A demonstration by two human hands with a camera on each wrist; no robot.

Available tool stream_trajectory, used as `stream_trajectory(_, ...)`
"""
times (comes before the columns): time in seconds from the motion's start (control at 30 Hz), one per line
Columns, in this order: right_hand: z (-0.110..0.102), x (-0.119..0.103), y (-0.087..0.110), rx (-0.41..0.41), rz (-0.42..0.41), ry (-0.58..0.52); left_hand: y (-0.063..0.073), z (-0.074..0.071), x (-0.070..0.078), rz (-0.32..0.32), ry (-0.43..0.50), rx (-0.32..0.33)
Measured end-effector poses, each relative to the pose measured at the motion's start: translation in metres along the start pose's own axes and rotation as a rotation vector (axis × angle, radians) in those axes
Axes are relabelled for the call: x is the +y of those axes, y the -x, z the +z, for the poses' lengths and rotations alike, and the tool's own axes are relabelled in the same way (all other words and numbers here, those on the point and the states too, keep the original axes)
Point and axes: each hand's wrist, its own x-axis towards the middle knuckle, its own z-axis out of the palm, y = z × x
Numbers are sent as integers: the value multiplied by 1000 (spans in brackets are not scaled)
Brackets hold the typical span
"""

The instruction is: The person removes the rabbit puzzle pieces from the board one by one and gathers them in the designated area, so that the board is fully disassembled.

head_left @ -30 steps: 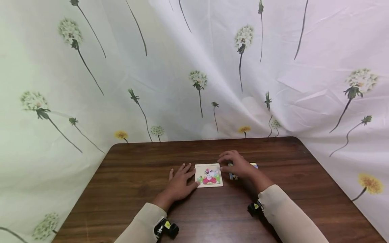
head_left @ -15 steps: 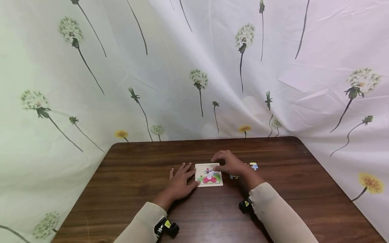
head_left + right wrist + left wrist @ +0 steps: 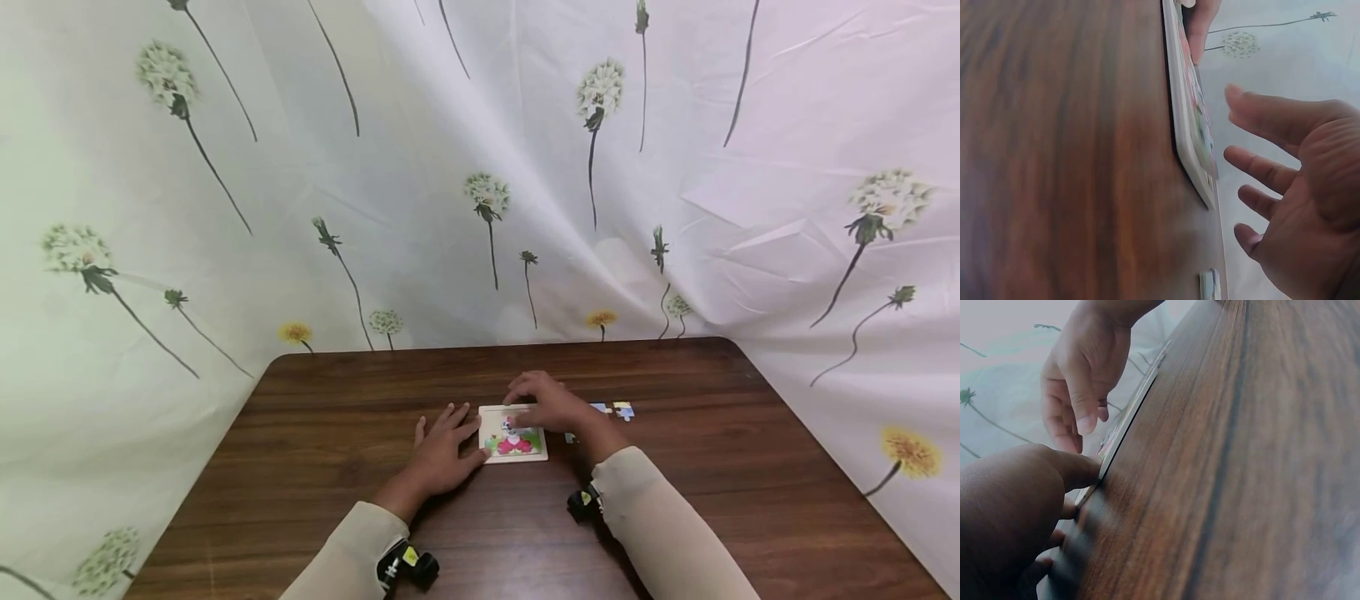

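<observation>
A small jigsaw puzzle board (image 3: 525, 457) with a pale frame lies on the brown table, its picture showing a white animal with pink shapes and green ground. My left hand (image 3: 442, 454) rests along its left side with fingers spread, the thumb (image 3: 1082, 470) on the near corner of the frame. Above the board's upper right part hovers my right hand (image 3: 555, 408); in the right wrist view its thumb (image 3: 1266, 112) and fingers stand apart, and no piece shows between them. That hand covers part of the picture.
Loose jigsaw pieces lie right of the board, one blue and yellow piece (image 3: 623, 410) in plain sight and others partly behind the right wrist. The wood-grain table (image 3: 315, 467) ends at a white curtain (image 3: 420, 250) printed with dandelions.
My right hand has moved left, from over the loose pieces to over the board, uncovering more of the pieces. The left hand stays at the board's left side.
</observation>
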Motion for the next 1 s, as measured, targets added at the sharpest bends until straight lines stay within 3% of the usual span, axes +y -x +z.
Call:
stream_trajectory(0.43,4,2,0,-5,23,73,-2,0,0,9,2,2)
stream_trajectory(1.0,9,4,2,-15,34,46,2,-1,-1,4,5,2)
